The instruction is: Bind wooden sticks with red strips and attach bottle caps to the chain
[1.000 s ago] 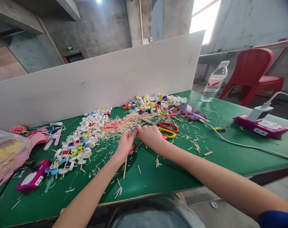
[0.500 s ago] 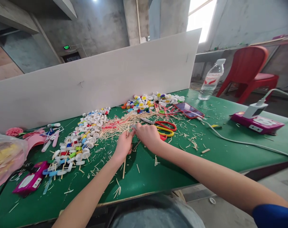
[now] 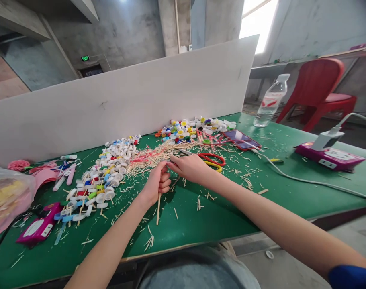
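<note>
My left hand [image 3: 156,182] is closed in a loose fist above the green table, with a thin wooden stick [image 3: 158,208] poking out below it. My right hand [image 3: 189,169] meets it at the fingertips, thumb and fingers pinched together; whatever is between them is hidden. Just behind the right hand lie scissors with red handles [image 3: 217,159] and a yellow-handled pair [image 3: 214,165], partly covered by the hand. A heap of thin wooden sticks [image 3: 152,156] spreads beyond both hands. To the left are many plastic bottle caps [image 3: 106,176], some with sticks through them.
More caps [image 3: 185,128] are piled against a white board [image 3: 125,108]. A phone [image 3: 242,139] with a white cable [image 3: 291,176], a water bottle [image 3: 271,102] and a purple power strip [image 3: 330,155] stand right. Another purple strip [image 3: 39,224] and a plastic bag [image 3: 8,196] lie left.
The fingers of my left hand have curled further round, and my right hand has tilted and shifted slightly toward the left at the fingertips. The view has moved a little.
</note>
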{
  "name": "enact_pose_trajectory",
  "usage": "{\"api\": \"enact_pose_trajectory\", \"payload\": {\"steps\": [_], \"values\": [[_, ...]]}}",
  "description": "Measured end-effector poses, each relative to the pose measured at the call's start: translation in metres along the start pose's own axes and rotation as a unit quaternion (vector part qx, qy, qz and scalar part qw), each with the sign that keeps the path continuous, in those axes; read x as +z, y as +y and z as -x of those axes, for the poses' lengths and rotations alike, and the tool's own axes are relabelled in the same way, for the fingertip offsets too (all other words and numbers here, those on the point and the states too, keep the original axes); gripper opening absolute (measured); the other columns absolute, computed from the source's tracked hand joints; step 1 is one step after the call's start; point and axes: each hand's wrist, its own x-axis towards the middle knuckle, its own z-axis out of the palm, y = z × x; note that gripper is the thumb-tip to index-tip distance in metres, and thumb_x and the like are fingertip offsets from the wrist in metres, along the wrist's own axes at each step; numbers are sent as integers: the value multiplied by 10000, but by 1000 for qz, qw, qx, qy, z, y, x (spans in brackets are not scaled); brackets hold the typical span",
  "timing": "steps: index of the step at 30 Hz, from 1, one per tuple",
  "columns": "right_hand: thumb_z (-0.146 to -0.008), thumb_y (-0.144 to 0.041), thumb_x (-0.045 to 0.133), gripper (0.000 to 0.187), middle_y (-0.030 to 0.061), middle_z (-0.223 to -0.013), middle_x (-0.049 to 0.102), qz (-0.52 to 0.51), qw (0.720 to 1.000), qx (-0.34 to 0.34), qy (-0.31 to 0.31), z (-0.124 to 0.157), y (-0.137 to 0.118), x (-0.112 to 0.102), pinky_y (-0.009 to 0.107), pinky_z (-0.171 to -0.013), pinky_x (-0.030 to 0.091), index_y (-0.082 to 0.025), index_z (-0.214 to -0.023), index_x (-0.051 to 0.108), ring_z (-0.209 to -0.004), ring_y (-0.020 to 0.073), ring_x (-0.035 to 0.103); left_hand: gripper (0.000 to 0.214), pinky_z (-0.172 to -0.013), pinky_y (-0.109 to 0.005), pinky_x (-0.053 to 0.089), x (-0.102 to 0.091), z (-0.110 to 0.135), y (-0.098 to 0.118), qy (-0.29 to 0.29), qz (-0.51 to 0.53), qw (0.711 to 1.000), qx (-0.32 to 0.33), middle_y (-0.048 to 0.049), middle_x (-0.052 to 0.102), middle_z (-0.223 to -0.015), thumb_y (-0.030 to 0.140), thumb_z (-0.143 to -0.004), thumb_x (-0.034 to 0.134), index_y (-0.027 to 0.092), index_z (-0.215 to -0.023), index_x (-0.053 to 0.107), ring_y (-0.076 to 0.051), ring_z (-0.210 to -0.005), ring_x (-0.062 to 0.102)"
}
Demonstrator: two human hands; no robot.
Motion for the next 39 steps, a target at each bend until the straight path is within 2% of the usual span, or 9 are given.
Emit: {"api": "enact_pose_trajectory", "payload": {"steps": [6, 10, 13, 21, 25, 27, 30, 34, 39], "values": [[-990, -408, 200, 415, 73, -797, 701, 31, 999, -35, -11, 3, 1, -3, 267, -565, 221, -174, -1053, 537, -647, 165, 610, 462, -313, -142, 52, 0, -1, -5, 0, -65, 997, 30, 141, 157, -445, 546, -673, 695, 229, -758, 369, -20, -335, 86], [-975, -333, 267, 327, 126, -834, 696, 62, 997, 26, -25, 2, -10, -3, 269, -566, 257, -150, -1046, 528, -736, 220, 649, 512, -302, -142, 65, 2, -3, -9, 25, -102, 993, 46, 142, 170, -443, 617, -646, 684, 229, -772, 374, -15, -321, 110], [-965, -280, 289, 273, 149, -826, 689, 65, 995, 73, -23, 0, -17, 0, 262, -552, 291, -140, -1013, 519, -757, 228, 660, 533, -300, -145, 78, 4, -3, -10, 48, -107, 991, 59, 137, 172, -443, 664, -658, 640, 224, -742, 351, -16, -317, 129], [-977, -323, 256, 338, 136, -754, 679, 66, 992, 104, -10, 1, -22, 8, 261, -537, 351, -143, -993, 541, -718, 225, 667, 516, -308, -150, 77, 7, -4, -9, 79, -125, 988, 46, 135, 171, -428, 652, -689, 622, 221, -718, 339, -17, -309, 141], [-975, -256, 255, 343, 150, -824, 678, 77, 988, 127, -39, 2, -14, 10, 264, -542, 353, -144, -1017, 577, -692, 214, 662, 512, -313, -148, 65, 6, -2, -9, 105, -134, 985, 31, 136, 166, -416, 610, -700, 642, 223, -700, 307, -19, -304, 140], [-981, -289, 249, 376, 154, -820, 677, 81, 985, 147, -38, 2, -3, 9, 277, -551, 351, -140, -1003, 593, -704, 229, 661, 517, -315, -149, 58, 5, -2, -9, 108, -118, 987, 31, 138, 156, -415, 590, -694, 661, 225, -699, 295, -20, -308, 126], [-982, -431, 217, 484, 138, -718, 670, 59, 985, 160, -7, 2, 9, 5, 282, -577, 335, -126, -998, 592, -698, 238, 651, 514, -315, -151, 58, 1, -3, -7, 77, -67, 994, 25, 133, 135, -420, 589, -703, 653, 221, -683, 295, -23, -326, 101], [-979, -482, 181, 488, 87, -761, 688, 23, 993, 108, 30, 2, 6, 0, 264, -581, 274, -181, -1028, 562, -676, 194, 625, 528, -316, -148, 47, -4, -4, -3, -5, -21, 1000, -10, 122, 126, -436, 576, -729, 633, 210, -641, 262, -22, -351, 71], [-979, -493, 163, 494, 53, -732, 669, -3, 999, 40, 15, 3, -2, 2, 272, -574, 223, -189, -1012, 550, -630, 161, 580, 455, -319, -148, 40, -6, -2, -1, -46, -7, 999, -21, 116, 114, -457, 530, -772, 599, 207, -654, 301, -27, -367, 48]]}}
